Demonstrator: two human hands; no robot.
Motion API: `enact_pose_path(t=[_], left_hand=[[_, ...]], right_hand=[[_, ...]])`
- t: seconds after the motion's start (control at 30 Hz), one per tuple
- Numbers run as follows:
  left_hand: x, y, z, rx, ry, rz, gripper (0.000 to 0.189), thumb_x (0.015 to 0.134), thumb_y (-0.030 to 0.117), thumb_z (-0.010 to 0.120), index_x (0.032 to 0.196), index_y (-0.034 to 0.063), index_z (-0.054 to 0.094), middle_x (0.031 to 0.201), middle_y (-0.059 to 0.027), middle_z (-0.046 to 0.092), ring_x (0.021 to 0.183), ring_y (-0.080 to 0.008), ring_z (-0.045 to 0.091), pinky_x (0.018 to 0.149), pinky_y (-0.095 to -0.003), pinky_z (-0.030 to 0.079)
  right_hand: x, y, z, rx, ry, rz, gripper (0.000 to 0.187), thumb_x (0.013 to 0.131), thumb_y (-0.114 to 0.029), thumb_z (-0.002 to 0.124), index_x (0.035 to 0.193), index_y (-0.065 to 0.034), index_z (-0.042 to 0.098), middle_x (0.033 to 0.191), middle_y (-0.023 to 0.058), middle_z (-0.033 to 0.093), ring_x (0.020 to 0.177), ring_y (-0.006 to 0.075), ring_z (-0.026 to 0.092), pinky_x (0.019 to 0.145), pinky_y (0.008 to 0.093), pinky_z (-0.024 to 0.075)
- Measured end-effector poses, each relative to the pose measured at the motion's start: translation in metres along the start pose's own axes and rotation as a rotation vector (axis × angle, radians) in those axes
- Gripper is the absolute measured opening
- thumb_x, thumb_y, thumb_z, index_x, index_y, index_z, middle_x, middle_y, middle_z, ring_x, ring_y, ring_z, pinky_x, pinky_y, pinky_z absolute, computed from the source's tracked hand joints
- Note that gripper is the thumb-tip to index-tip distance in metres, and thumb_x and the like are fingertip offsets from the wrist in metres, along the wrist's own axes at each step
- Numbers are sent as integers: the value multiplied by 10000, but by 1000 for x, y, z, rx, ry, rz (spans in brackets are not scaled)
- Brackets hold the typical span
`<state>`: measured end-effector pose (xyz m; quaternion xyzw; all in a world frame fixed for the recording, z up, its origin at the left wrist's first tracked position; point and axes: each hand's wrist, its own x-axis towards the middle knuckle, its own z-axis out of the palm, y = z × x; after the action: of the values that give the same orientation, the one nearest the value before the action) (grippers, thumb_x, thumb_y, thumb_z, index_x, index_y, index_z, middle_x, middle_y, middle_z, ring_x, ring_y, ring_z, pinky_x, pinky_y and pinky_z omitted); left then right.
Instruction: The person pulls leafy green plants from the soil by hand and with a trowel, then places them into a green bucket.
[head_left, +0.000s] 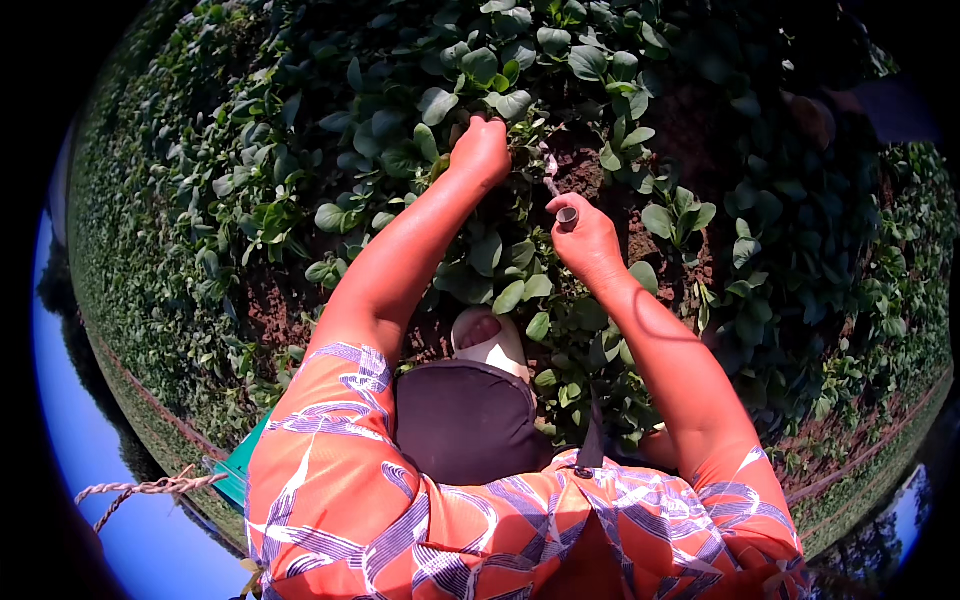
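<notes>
My left hand (482, 154) is curled low among broad green leaves. Its fingertips are hidden by the foliage, so whether they grip a stem cannot be told. Just above it is a leafy plant (480, 67) with rounded leaves. My right hand (589, 236) is closed around a small hand tool (567, 217) with a hollow, tube-like handle end. A thin, pale metal part (551, 165) of the tool points away from me, over small weeds and reddish-brown soil (581, 169). The tool's tip is partly lost in the leaves.
My sandalled foot (491, 341) stands on the soil between plants, below my hands. A green container (244, 461) shows beside my left side, with a braided rope (150, 486) near it. Rows of leafy crop (247, 165) spread on both sides. A dark, unclear shape lies in shade at the upper right.
</notes>
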<state>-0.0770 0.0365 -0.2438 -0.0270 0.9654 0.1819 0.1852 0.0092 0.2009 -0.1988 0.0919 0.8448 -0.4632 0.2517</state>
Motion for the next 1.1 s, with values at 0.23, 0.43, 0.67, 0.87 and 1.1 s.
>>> enact_pose_path(t=[0.23, 0.43, 0.67, 0.87, 1.1], left_hand=[[26, -1, 1, -62, -19, -160, 192, 678, 39, 543, 846, -31, 604, 898, -239, 592, 880, -349, 582, 728, -416, 479], [23, -13, -3, -50, -81, -141, 204, 667, 75, 533, 817, -25, 630, 896, -237, 592, 853, -373, 577, 731, -401, 477], [-7, 3, 10, -209, -92, 248, 195, 649, 48, 554, 842, 26, 546, 914, -208, 502, 879, -366, 510, 766, -403, 430], [40, 24, 11, -57, -61, 22, 199, 688, 93, 501, 864, 38, 575, 940, -180, 590, 913, -341, 551, 785, -404, 449], [56, 25, 12, -201, 96, 71, 256, 688, 78, 492, 930, 64, 573, 904, -184, 591, 865, -366, 554, 767, -418, 454]], right_hand=[[14, -29, 30, -7, 44, 47, 168, 707, -92, 528, 867, -117, 571, 802, 128, 611, 785, 307, 585, 703, 365, 460], [2, 2, 9, 30, 19, -64, 148, 716, -45, 522, 844, -77, 590, 673, 55, 581, 619, 109, 539, 611, 243, 439], [-24, 16, -18, -45, 95, -46, 170, 693, -53, 551, 852, -111, 565, 741, 126, 585, 715, 293, 583, 638, 349, 463], [6, 7, -13, -155, 118, -67, 161, 716, -67, 543, 867, -112, 571, 722, 112, 591, 684, 239, 589, 636, 309, 459], [46, -14, -20, -268, 27, -138, 199, 689, -47, 552, 878, -109, 564, 772, 136, 595, 742, 295, 580, 657, 337, 459]])
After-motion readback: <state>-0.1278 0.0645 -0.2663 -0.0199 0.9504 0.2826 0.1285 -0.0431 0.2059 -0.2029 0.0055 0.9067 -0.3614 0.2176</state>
